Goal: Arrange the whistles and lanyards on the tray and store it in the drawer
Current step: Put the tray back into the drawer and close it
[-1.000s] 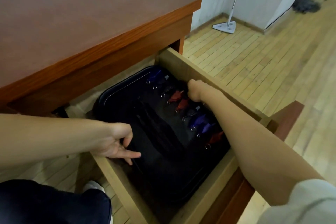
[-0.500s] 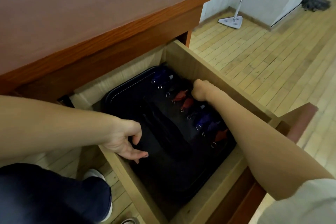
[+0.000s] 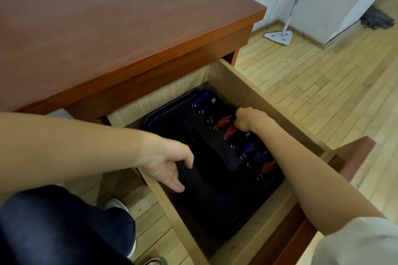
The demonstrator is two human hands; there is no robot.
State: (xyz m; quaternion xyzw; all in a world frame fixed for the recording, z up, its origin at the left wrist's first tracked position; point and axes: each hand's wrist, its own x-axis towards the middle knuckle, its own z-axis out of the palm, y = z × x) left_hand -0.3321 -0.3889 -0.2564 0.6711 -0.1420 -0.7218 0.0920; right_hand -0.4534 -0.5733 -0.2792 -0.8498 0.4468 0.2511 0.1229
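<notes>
A black tray (image 3: 150, 119) lies inside the open wooden drawer (image 3: 260, 101). Along its right side runs a row of several whistles with metal rings: red whistles (image 3: 224, 122), purple whistles (image 3: 249, 150) and a blue whistle (image 3: 201, 101) at the far end. Black lanyards (image 3: 206, 153) lie on the tray's left half, hard to tell apart in the dark. My right hand (image 3: 246, 120) is fisted on the tray's right rim beside the red whistles. My left hand (image 3: 168, 166) reaches over the drawer's left wall, thumb and fingers curled around the tray's left rim.
The red-brown desk top (image 3: 107, 28) overhangs the back of the drawer. The drawer's dark front panel (image 3: 353, 157) sticks out at the right. My knee (image 3: 53, 228) and shoe (image 3: 117, 205) are at the lower left. A flat mop (image 3: 280, 36) leans against the wall on the plank floor.
The view has shifted and the tray now sits a little deeper in the drawer. Both hands stay at its left and right rims; the left fingers have curled further down.
</notes>
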